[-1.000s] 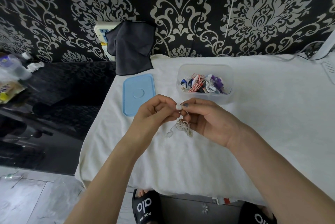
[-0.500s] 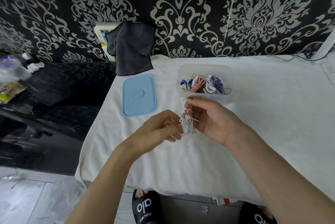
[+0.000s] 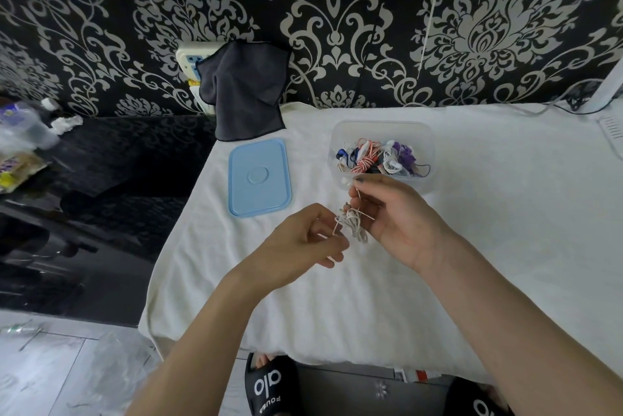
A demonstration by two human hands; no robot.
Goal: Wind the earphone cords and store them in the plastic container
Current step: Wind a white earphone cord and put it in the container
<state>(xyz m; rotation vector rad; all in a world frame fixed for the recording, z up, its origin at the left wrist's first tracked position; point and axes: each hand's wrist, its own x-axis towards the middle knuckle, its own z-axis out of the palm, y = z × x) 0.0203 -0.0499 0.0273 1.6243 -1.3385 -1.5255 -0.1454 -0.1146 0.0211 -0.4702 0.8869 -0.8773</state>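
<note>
Towel-covered table (image 3: 472, 247) fills the centre and right of the frame; patterned black wallpaper (image 3: 371, 44) spans the top, a grey cloth (image 3: 246, 98) hangs upper centre-left. Blue lid (image 3: 259, 178) lies left of the clear plastic container (image 3: 425, 142) holding wound cords. Left hand (image 3: 300, 240) and right hand (image 3: 404, 223), fingers curled, pinch a white earphone cord (image 3: 352, 223) below the container, at frame centre
</note>
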